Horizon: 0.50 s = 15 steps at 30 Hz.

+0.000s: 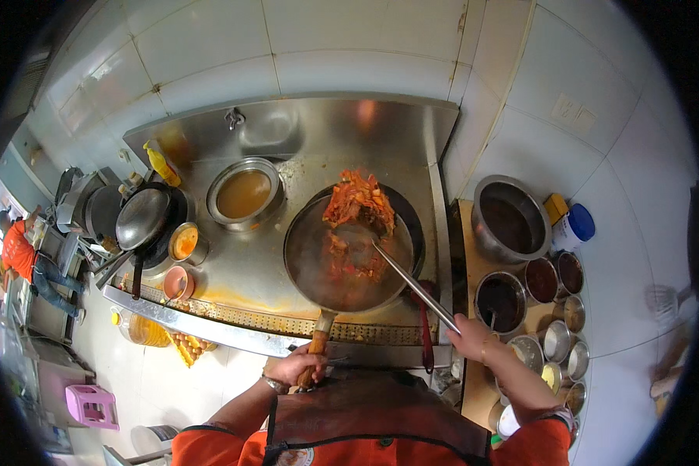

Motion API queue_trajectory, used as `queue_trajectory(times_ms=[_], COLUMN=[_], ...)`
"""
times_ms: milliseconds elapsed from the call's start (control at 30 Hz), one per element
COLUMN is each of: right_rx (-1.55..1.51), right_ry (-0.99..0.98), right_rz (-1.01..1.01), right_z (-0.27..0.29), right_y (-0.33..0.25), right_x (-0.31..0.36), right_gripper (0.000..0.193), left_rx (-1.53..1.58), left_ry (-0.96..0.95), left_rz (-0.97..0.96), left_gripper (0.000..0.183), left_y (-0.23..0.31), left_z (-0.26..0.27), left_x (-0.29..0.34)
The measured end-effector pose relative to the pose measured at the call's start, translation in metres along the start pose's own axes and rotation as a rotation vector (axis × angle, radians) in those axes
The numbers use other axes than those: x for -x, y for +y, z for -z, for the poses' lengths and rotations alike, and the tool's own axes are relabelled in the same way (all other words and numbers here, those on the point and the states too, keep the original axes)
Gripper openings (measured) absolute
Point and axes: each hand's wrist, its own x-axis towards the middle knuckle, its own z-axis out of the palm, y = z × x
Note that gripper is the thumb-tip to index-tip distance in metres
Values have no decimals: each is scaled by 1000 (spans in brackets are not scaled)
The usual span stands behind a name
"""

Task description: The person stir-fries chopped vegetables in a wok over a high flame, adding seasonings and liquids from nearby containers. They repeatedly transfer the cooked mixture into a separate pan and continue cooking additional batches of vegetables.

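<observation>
My left hand (297, 365) is wrapped round the wooden handle (318, 347) of a wide wok (307, 279) on the steel stove. In my right hand (472, 339) is the long metal shaft of a ladle (419, 290), which slants down to the left into the wok. Steam blurs the ladle's head. A clump of red-orange food pieces (359, 203) stands up at the wok's far side, seemingly in mid-toss. More reddish pieces lie in the pan near the ladle; their kind is hard to make out.
Left of the wok stand a pot of brownish liquid (245, 196), a small orange-stained pot (184, 242) and stacked pans (144, 217). Sauce pots (500, 303) and a large steel pot (511, 219) crowd the right counter. A person (25, 252) works far left.
</observation>
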Motion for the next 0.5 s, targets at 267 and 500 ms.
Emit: queue_trajectory(times_ms=[267, 500], right_rx=[195, 110], right_ry=[-93, -4], right_rz=[122, -23], right_z=[18, -9], right_y=[-1, -15], right_x=[-21, -12], right_gripper=[31, 33], left_rx=[234, 48], left_ry=[-62, -57], left_rz=[61, -29], left_gripper=[12, 10], left_y=[26, 5], left_z=[-12, 6], left_x=[-84, -24])
